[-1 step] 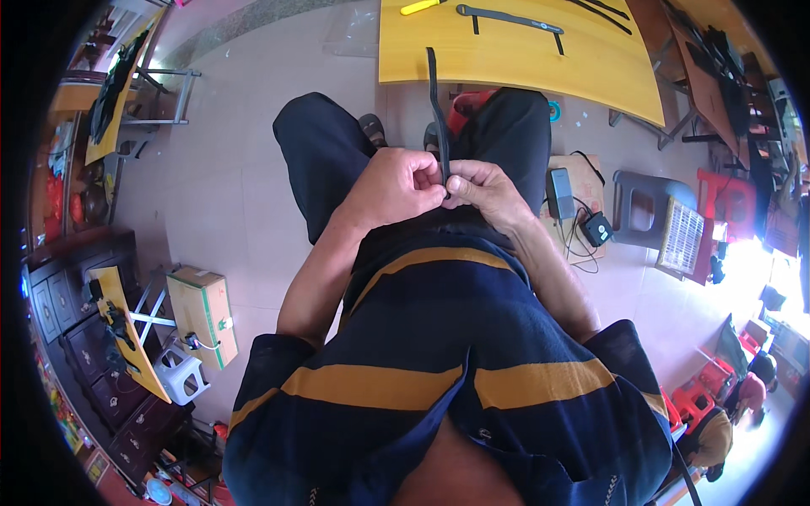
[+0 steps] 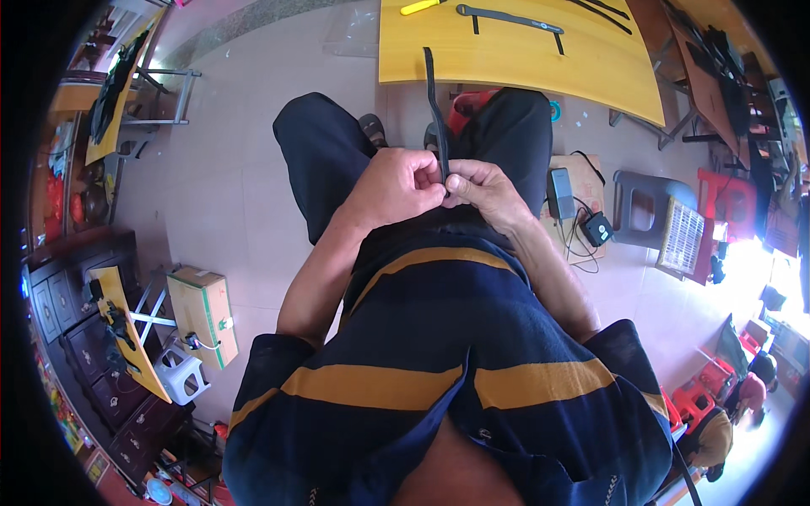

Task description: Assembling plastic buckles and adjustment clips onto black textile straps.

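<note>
A long, narrow black strap [image 2: 434, 105] stands up from between my hands, its lower end in my fingers above my lap. My left hand [image 2: 395, 187] is closed in a pinch at that end. From the other side, my right hand [image 2: 485, 191] grips it between thumb and fingers. The strap's very end is mostly hidden by the fingertips. Its free upper end reaches over the near edge of the yellow table [image 2: 506, 63]. On that table lie a dark grey band [image 2: 510, 20] with a rounded end, short black strips and a yellow-handled tool [image 2: 420, 7].
Right of my knees, a grey power bank-like box [image 2: 559, 192] and a black adapter [image 2: 596, 228] with cables lie on cardboard. Beyond them is a grey plastic stool [image 2: 634, 208]. A cardboard box [image 2: 202, 316] stands at the left. People sit at the far lower right.
The strap's upper end has tipped slightly to the left. Both hands keep nearly the same place and hold.
</note>
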{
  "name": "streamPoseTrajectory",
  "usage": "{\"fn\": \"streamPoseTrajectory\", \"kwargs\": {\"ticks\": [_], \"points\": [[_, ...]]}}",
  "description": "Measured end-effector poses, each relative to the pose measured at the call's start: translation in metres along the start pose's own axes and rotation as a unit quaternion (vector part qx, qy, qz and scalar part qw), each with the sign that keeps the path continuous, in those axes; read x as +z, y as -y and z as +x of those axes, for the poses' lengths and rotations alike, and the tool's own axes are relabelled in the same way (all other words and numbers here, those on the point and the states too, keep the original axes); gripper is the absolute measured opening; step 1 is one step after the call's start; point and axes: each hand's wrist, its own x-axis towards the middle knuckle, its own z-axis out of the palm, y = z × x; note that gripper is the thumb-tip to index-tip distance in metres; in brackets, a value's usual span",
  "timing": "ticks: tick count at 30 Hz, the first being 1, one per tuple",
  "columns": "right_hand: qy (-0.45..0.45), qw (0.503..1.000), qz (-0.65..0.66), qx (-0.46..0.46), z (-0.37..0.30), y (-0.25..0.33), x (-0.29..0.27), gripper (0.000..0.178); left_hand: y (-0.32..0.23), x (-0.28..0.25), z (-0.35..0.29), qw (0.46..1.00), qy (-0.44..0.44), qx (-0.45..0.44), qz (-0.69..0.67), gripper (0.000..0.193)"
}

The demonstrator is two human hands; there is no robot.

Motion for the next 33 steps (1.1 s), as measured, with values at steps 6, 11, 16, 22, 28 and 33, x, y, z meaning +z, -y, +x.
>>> {"fn": "streamPoseTrajectory", "kwargs": {"ticks": [6,11,16,22,28,33], "points": [[-0.009,0.997,-0.072,-0.016,0.003,-0.003,-0.001,0.033,0.014,0.012,0.002,1.000,-0.020,-0.011,0.017,0.010],[-0.062,0.997,0.046,-0.028,0.001,-0.011,-0.003,0.023,0.018,0.014,0.005,0.999,0.021,-0.020,-0.015,0.010],[-0.044,0.990,0.137,0.016,0.001,-0.018,-0.002,0.014,0.016,0.013,0.005,0.983,0.059,-0.080,-0.156,0.012],[-0.056,0.991,0.120,0.017,0.002,-0.015,-0.002,0.015,0.027,0.016,0.005,0.991,0.053,-0.055,-0.114,0.012],[-0.073,0.995,0.067,0.002,0.002,-0.010,0.001,0.016,0.025,0.023,0.001,0.995,0.001,-0.043,-0.095,0.013],[-0.099,0.992,0.071,-0.013,0.002,-0.011,0.006,0.016,0.021,0.026,0.001,0.994,-0.034,-0.032,-0.101,0.014]]}}
